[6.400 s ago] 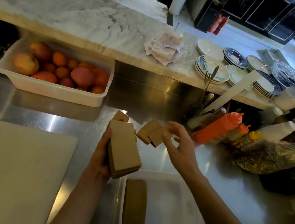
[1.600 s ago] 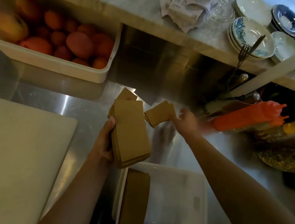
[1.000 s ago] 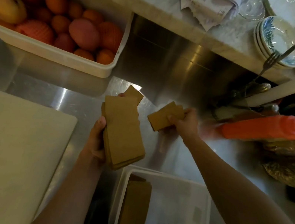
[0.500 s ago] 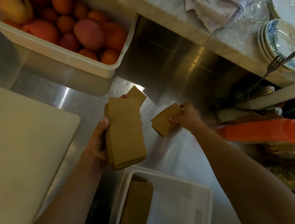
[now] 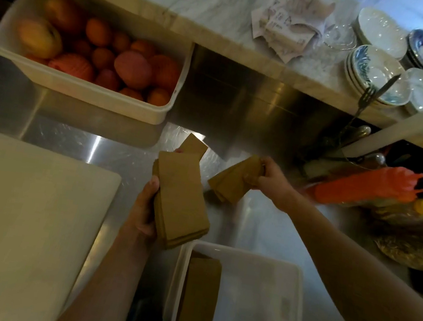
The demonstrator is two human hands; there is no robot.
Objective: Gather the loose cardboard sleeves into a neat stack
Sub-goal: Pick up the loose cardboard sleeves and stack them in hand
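My left hand (image 5: 144, 209) grips a thick stack of brown cardboard sleeves (image 5: 181, 197) held above the steel counter; one sleeve (image 5: 193, 144) sticks out past the stack's far end. To its right, my right hand (image 5: 269, 177) pinches a small bunch of loose sleeves (image 5: 233, 182), tilted, their lower corner close to the counter. The two bunches are apart. Another stack of sleeves (image 5: 199, 295) lies along the left side of a white plastic tub (image 5: 288, 313) near me.
A white cutting board (image 5: 12, 225) fills the left. A tub of fruit (image 5: 90, 89) stands at the back left. Orange squeeze bottles (image 5: 368, 184), cutlery and a bag crowd the right. Plates (image 5: 378, 73) and paper slips sit on the marble ledge behind.
My right hand picked the loose sleeves off the counter and has tipped them downward, closer to the stack in my left hand. The left hand has held its stack steady.
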